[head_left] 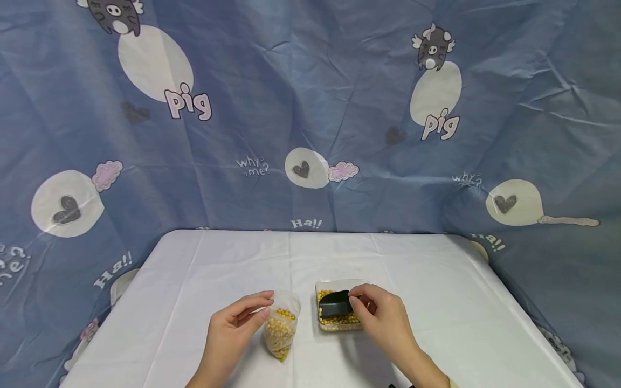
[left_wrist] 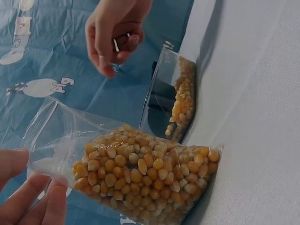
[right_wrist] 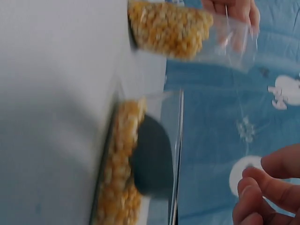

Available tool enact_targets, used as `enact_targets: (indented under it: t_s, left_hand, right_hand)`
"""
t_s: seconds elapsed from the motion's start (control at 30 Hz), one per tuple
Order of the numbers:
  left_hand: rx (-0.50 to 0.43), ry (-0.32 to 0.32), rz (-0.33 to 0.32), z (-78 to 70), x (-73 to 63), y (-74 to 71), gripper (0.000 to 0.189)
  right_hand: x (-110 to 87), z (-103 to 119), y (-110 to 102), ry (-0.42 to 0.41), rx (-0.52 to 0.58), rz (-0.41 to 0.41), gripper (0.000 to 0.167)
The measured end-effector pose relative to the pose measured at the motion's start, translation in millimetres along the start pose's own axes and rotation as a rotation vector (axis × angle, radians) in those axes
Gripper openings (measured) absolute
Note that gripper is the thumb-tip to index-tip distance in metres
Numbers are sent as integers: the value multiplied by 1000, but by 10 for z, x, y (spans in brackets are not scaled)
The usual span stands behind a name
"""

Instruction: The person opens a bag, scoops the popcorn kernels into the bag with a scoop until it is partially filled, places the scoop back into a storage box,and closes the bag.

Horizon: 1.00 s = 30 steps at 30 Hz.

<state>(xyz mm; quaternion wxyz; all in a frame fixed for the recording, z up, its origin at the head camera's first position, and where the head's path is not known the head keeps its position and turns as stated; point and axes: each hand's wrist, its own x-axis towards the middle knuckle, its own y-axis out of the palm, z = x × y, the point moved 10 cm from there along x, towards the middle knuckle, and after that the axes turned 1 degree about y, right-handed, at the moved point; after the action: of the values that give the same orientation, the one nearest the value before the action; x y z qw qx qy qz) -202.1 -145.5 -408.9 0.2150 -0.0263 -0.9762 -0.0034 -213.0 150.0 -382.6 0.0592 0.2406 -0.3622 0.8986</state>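
Note:
A clear zip bag of corn kernels (left_wrist: 145, 173) stands on the white table, its top part slack and see-through. My left hand (head_left: 233, 328) holds the bag by its upper edge, thumb and fingertips at the rim. To the right is a clear rectangular container (head_left: 335, 326) with a layer of loose corn kernels (right_wrist: 119, 173). A black scoop (head_left: 335, 304) lies on those kernels, tilted inside the container. Over the scoop's handle end hovers my right hand (head_left: 383, 318), its fingers loosely bent; the right wrist view shows the fingertips (right_wrist: 251, 187) apart from the scoop.
A white cloth (head_left: 218, 269) covers the table. Behind it and at both sides hangs a blue printed curtain (head_left: 315, 108). A small dark object (head_left: 400, 386) shows at the bottom edge, near my right forearm.

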Motion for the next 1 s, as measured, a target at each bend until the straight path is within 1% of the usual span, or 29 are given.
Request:
enact_targets:
  t_s: [0.1,0.23,0.33,0.47,0.53,0.63,0.73,0.8,0.9,1.0]
  left_hand:
    - [8,-3,-7,-2,-2,-6,17]
    - [16,-29,-21,-3,9,-9,17]
    - [38,-21,-29,-16,39,-19,16]
    - [78,11,-30,-54,95,-59,17]
    - [96,1,-21,-54,128,-71,18]
    - [108,-45,20,17,191,-49,20]
    - [125,-122,71,130,264,-2,21]
    - [156,-166,114,209,314,38,21]
    - [216,-205,191,306,381,91,21]
    - [248,-218,264,381,415,117,22]
  right_hand:
    - [-39,103,96,-28,48,39,30]
    - [-76,237,196,-57,100,77,31]
    - [-87,346,265,-79,140,100,32]
    - [-107,508,376,-108,198,148,33]
    - [-126,601,425,-146,211,164,32]
    - [-162,724,482,-208,227,182,28]
    - [-196,830,526,-279,228,181,22]
    - [-215,892,555,-325,221,175,20]
    - [-235,961,607,-372,207,167,20]
    - [-245,986,675,-371,195,167,19]
